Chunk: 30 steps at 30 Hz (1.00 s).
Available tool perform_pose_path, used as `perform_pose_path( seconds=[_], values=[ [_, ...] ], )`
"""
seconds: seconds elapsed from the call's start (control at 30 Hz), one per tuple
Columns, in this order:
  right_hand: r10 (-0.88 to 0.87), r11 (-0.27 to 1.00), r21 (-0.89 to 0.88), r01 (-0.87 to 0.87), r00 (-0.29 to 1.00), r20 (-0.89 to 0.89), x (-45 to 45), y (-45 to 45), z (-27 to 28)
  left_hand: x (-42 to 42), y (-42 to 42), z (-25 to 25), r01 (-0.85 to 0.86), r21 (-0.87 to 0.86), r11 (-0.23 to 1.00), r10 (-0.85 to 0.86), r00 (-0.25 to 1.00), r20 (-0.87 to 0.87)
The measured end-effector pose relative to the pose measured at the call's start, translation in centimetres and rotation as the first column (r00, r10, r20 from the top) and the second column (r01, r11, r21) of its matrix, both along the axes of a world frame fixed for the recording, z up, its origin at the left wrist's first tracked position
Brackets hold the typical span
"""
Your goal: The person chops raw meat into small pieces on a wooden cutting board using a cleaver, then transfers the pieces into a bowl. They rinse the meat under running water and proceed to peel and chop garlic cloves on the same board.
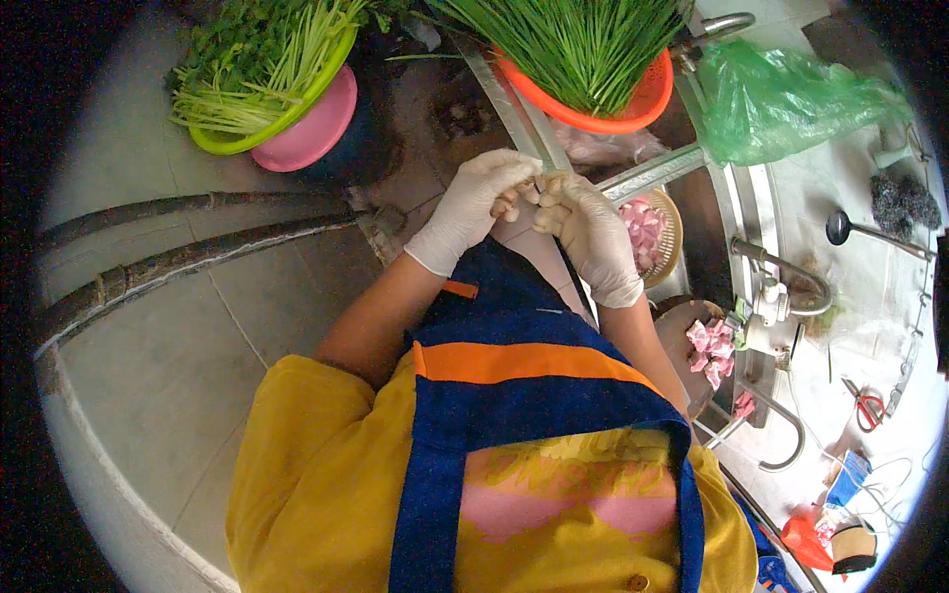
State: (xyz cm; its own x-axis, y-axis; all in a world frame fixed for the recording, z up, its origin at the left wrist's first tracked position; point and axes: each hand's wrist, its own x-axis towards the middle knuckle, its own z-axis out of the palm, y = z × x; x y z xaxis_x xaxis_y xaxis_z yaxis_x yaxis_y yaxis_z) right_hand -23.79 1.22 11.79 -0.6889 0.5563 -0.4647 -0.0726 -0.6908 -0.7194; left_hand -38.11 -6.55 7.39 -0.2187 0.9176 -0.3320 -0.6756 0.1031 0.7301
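My left hand (pixel 482 200), in a white glove, is raised in front of my apron with its fingers curled around small pale-brown food pieces (pixel 507 206). They look like ginger or garlic, but I cannot tell which. Fingertip to fingertip with it, my right hand (pixel 589 230) wears a matching glove, its curled fingertips stained yellowish. Its thumb and forefinger pinch at the near end of the same pieces. The gloved fingers hide much of what lies between them. Below the hands hangs my navy apron (pixel 511 400) with its orange band.
Right of me, cut meat fills a beige basket (pixel 673 248) in the sink; more meat (pixel 712 348) lies on a round chopping board (pixel 678 333). Ahead stand an orange colander (pixel 563 111) of long green stalks and a lime-green basin (pixel 222 144) of leafy greens. Red-handled scissors (pixel 869 412) lie on the counter.
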Motion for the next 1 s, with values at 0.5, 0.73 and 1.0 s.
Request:
perform_pose_path(
  seconds=[0.5, 0.73, 1.0],
  values=[
    [0.103, 0.717, 0.582, -0.384, 0.884, 0.456, -3.2, -2.1, -0.7, -1.4, -2.5, -1.1, 0.012, -0.075, 0.997, -0.027, 0.979, -0.204],
    [0.147, 0.722, 0.548, -0.422, 0.868, 0.474, -7.2, -2.8, -1.9, -3.7, -3.8, -2.5, -0.106, -0.175, 0.979, 0.056, 0.961, -0.271],
    [0.016, 0.796, 0.542, -0.267, 0.906, 0.423, -13.9, -3.3, -8.0, -7.8, -3.8, -7.1, -0.340, -0.219, 0.915, 0.326, 0.940, -0.097]
  ],
)
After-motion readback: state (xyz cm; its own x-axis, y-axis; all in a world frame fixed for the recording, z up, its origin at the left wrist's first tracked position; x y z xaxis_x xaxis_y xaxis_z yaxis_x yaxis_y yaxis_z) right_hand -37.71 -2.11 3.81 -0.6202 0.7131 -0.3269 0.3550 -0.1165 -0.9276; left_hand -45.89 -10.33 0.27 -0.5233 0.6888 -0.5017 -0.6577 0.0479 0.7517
